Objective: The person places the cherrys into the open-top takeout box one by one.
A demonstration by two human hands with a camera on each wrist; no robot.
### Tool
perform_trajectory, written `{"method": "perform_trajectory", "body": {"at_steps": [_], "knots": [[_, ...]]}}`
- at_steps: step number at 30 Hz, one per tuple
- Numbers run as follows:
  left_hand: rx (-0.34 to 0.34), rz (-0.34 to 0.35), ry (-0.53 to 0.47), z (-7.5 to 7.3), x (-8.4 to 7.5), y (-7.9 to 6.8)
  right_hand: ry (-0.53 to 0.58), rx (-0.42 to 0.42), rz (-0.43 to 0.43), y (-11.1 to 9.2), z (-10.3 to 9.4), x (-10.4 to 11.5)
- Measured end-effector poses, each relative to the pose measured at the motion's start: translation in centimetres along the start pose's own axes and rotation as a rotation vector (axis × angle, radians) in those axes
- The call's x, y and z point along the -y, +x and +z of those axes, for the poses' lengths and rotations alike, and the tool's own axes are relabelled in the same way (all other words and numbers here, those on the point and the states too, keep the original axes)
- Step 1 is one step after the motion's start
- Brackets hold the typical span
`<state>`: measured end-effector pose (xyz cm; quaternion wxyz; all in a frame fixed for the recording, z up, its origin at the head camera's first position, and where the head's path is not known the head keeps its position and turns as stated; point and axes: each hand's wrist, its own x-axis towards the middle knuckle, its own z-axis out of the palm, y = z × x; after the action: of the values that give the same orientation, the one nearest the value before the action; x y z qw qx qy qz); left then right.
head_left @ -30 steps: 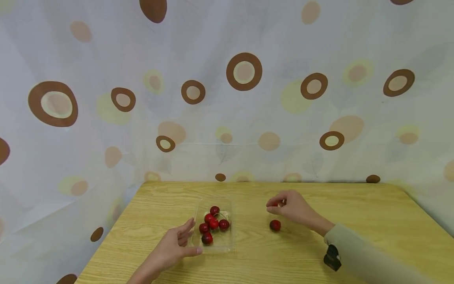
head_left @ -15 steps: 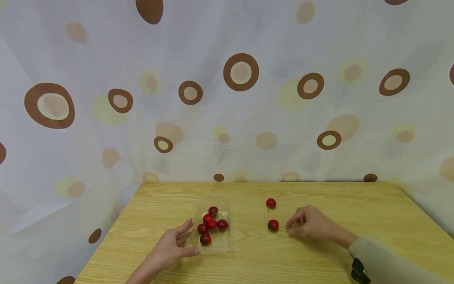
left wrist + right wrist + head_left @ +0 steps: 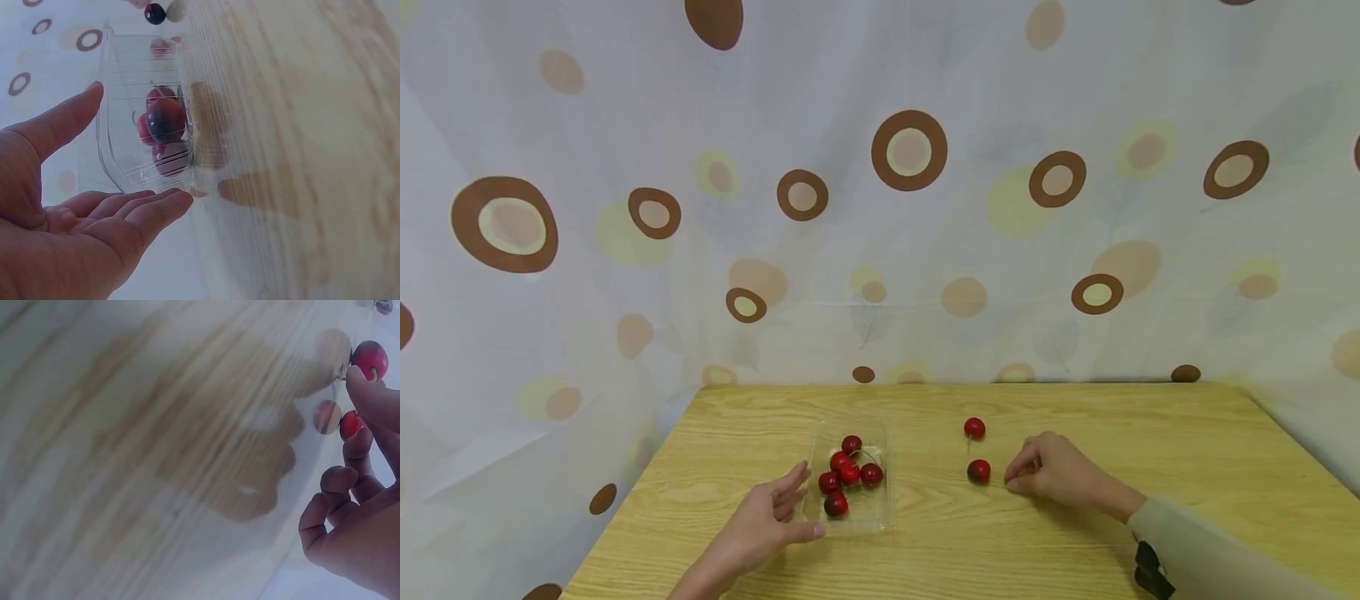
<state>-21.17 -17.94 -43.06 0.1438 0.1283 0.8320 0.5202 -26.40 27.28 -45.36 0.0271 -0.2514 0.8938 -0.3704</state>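
A clear plastic container [image 3: 880, 512] holds several dark red cherries [image 3: 849, 473]. My left hand [image 3: 756, 523] lies along its left side, thumb and fingers spread and fairly straight; in the left wrist view the fingertips touch or nearly touch the container [image 3: 125, 75]. To the right, a red cherry [image 3: 974, 428] with a stem sits on the table behind a darker red cherry [image 3: 978, 472]. My right hand [image 3: 1056, 471] pinches the end of the darker cherry's stem between thumb and index finger. In the right wrist view, the other fingers of the right hand [image 3: 356, 531] are curled.
The wooden table [image 3: 940, 558] ends at the back against a patterned curtain [image 3: 970, 208], which also runs along the left side. Between the container and the two loose cherries lies a strip of bare wood.
My right hand has left the rear cherry, which now stands in plain sight, and moved right and nearer to the front cherry's stem. My left hand has stayed by the container.
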Motion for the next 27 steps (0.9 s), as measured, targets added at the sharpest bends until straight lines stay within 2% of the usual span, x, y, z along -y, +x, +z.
{"method": "perform_trajectory", "body": {"at_steps": [12, 20, 27], "knots": [[0.006, -0.011, -0.008, -0.07, -0.03, 0.00, -0.033, -0.053, 0.005, 0.15, -0.29, -0.71], [0.007, -0.047, -0.002, -0.02, 0.19, 0.08, -0.019, -0.043, 0.041, 0.04, -0.24, -0.68], [0.007, -0.016, -0.008, -0.14, 0.09, 0.02, 0.021, -0.093, 0.068, -0.15, -0.30, -0.46]]}}
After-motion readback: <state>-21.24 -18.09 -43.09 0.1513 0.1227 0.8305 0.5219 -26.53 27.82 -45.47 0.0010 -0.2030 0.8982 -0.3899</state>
